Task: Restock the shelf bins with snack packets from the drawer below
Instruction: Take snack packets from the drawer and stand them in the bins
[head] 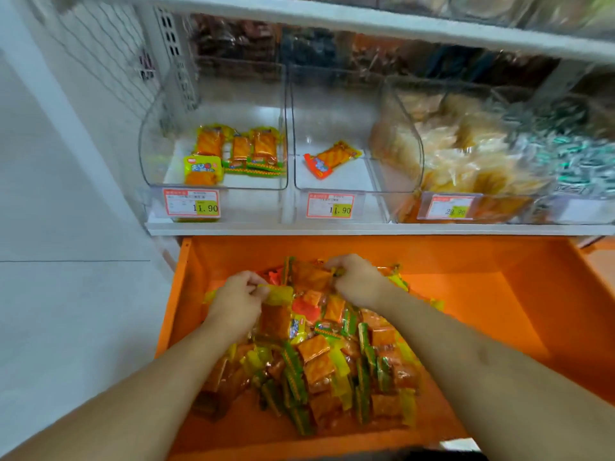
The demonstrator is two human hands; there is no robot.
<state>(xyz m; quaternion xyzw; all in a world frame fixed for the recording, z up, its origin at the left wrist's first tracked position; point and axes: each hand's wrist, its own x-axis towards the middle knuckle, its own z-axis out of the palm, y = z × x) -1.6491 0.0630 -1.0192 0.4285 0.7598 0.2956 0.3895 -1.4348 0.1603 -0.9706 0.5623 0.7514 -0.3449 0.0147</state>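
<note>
left hand (238, 302) pinches yellow packet (278, 294); right hand (357, 281) grips packets (311, 277) | tags (191, 202) read 11.90

Price tags (191, 202) w/ 11.90; white floor (66, 294)

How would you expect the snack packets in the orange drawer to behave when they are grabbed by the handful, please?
The snack packets look glossy, so probably slippery and apt to slide off the heap. They seem small, flat and likely light. The left hand and right hand pinch packet edges, suggesting pliable film.
</note>
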